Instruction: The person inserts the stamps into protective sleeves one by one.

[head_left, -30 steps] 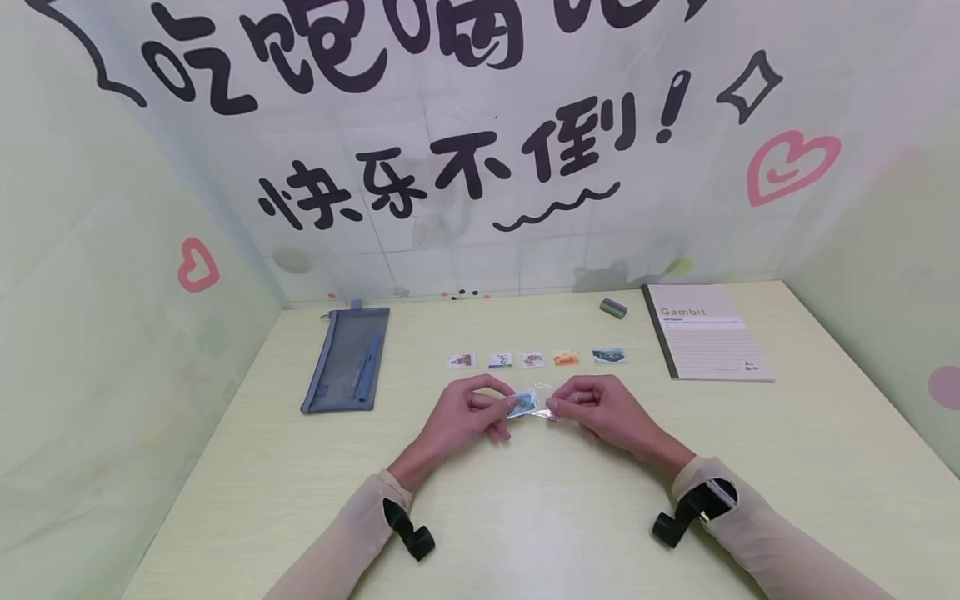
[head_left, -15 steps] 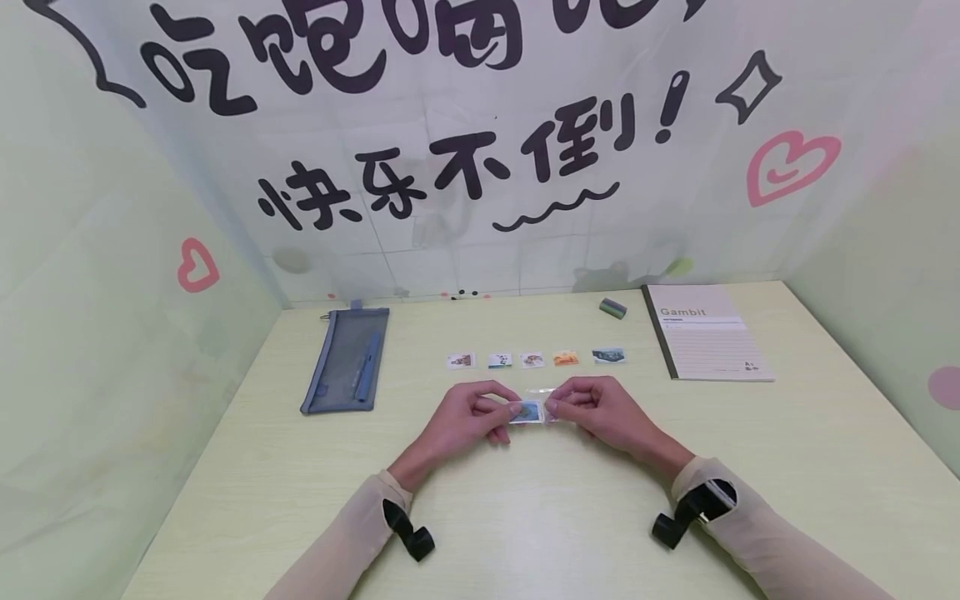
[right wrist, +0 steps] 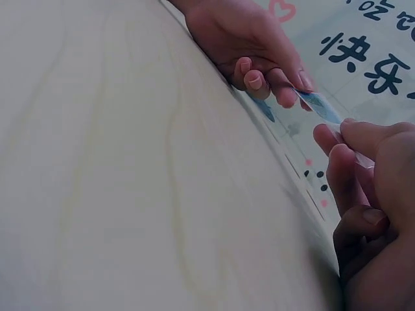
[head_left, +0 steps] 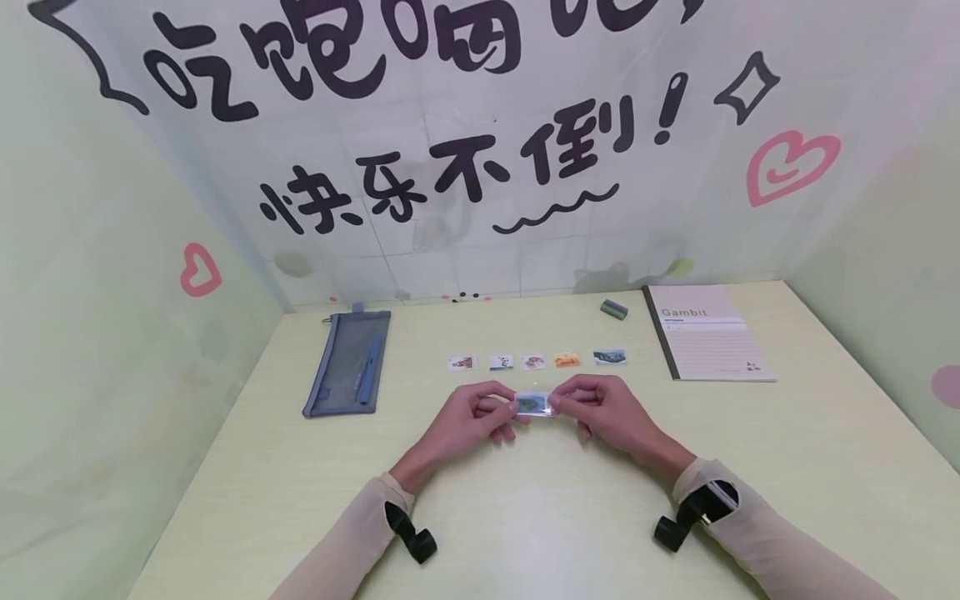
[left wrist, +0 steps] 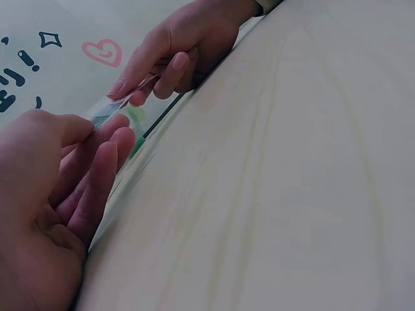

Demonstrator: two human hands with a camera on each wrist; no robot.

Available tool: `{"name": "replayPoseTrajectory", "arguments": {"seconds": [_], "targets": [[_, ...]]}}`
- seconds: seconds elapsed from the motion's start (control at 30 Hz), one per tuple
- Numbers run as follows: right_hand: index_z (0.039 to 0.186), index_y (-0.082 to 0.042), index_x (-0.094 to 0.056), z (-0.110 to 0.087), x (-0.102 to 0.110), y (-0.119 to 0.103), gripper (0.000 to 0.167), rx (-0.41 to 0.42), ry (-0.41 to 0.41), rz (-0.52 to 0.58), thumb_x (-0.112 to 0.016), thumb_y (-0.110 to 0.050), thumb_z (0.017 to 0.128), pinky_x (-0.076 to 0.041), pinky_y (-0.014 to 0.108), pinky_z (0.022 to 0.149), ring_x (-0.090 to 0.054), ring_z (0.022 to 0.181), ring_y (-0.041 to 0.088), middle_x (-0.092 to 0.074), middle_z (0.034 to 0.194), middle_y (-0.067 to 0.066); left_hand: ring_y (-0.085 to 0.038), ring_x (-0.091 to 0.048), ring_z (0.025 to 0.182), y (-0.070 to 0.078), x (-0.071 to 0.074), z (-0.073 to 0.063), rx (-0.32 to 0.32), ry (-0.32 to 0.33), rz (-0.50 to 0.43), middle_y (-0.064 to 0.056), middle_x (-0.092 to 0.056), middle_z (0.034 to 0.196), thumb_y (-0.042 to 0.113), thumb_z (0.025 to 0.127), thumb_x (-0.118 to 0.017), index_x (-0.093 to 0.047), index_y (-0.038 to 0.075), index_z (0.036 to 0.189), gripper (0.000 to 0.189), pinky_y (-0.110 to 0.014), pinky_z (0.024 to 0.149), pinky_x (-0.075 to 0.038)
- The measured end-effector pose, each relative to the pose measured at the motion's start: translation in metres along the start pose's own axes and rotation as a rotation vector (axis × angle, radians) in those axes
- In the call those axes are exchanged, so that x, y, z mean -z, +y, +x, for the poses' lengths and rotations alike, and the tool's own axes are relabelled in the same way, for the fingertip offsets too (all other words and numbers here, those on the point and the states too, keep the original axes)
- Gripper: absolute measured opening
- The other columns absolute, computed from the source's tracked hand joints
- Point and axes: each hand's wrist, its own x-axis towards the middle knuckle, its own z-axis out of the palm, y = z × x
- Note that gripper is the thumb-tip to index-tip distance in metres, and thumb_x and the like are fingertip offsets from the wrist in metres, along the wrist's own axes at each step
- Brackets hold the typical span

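Observation:
Between my two hands, above the table, is a small blue picture stamp (head_left: pixel 533 404) with clear plastic (right wrist: pixel 364 161) about it. It cannot be told whether the stamp lies fully inside the plastic. My left hand (head_left: pixel 471 421) pinches the left end between thumb and fingers. At the right end, my right hand (head_left: pixel 606 412) pinches the plastic and the stamp's edge. The right wrist view shows the stamp (right wrist: pixel 321 107) stretched between the two thumbs. Beyond the hands lies a row of several small picture stamps (head_left: pixel 532 361), apart from one another.
A blue mesh zip pouch (head_left: pixel 345 362) with a blue pen (head_left: pixel 367 371) lies at the left. A striped eraser (head_left: pixel 614 309) is at the back, and a Gambit notebook (head_left: pixel 708 333) lies at the right. A printed cloth (head_left: pixel 465 242) hangs behind the table.
The held stamp, tilted a second ago with the plastic to its right, is now level and a little further right. Both hands stay nearly in place; the stamp now reaches the right fingertips.

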Motion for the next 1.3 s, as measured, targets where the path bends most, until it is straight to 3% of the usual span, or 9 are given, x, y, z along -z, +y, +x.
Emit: {"name": "replayPoseTrajectory", "arguments": {"seconds": [0.2,0.53,0.83,1.3], "targets": [[0.114,-0.014,-0.078,0.001,-0.0016,0.0005,0.029,-0.002,-0.032,0.01,-0.079,-0.039,0.101,-0.048,0.029,0.061,-0.055,0.054,0.015,-0.067,0.068,0.009,-0.02,-0.079,0.079,0.0,-0.0003,-0.0013,-0.001,-0.008,0.016,-0.006,-0.085,0.108,0.029,0.108,-0.07,-0.073,0.014,0.123,0.021,-0.028,0.07,-0.063],[0.114,-0.014,-0.078,0.0008,-0.0005,0.0006,0.029,0.002,0.0,-0.01,-0.079,-0.04,0.101,-0.044,0.027,0.058,-0.053,0.054,0.015,-0.065,0.067,0.007,-0.019,-0.079,0.081,0.0013,-0.0006,-0.0005,-0.024,-0.034,0.03,-0.006,-0.085,0.108,0.029,0.112,-0.063,-0.073,0.013,0.125,0.023,-0.028,0.072,-0.063],[0.112,-0.017,-0.079,0.0009,-0.0008,0.0031,0.029,0.005,-0.006,-0.027,-0.08,-0.043,0.099,-0.041,0.027,0.055,-0.051,0.054,0.014,-0.061,0.063,0.004,-0.018,-0.079,0.084,-0.0005,-0.0013,0.001,-0.022,-0.063,0.02,-0.005,-0.085,0.11,0.03,0.111,-0.066,-0.074,0.014,0.124,0.022,-0.027,0.072,-0.062],[0.112,-0.017,-0.079,0.0009,-0.0035,0.0015,0.026,0.041,-0.051,-0.034,-0.078,-0.041,0.101,-0.037,0.026,0.052,-0.047,0.053,0.011,-0.056,0.062,0.004,-0.017,-0.077,0.081,-0.0012,-0.0026,0.0006,-0.034,-0.052,0.071,-0.001,-0.085,0.104,0.034,0.11,-0.066,-0.076,0.02,0.119,0.019,-0.026,0.071,-0.061]]}}
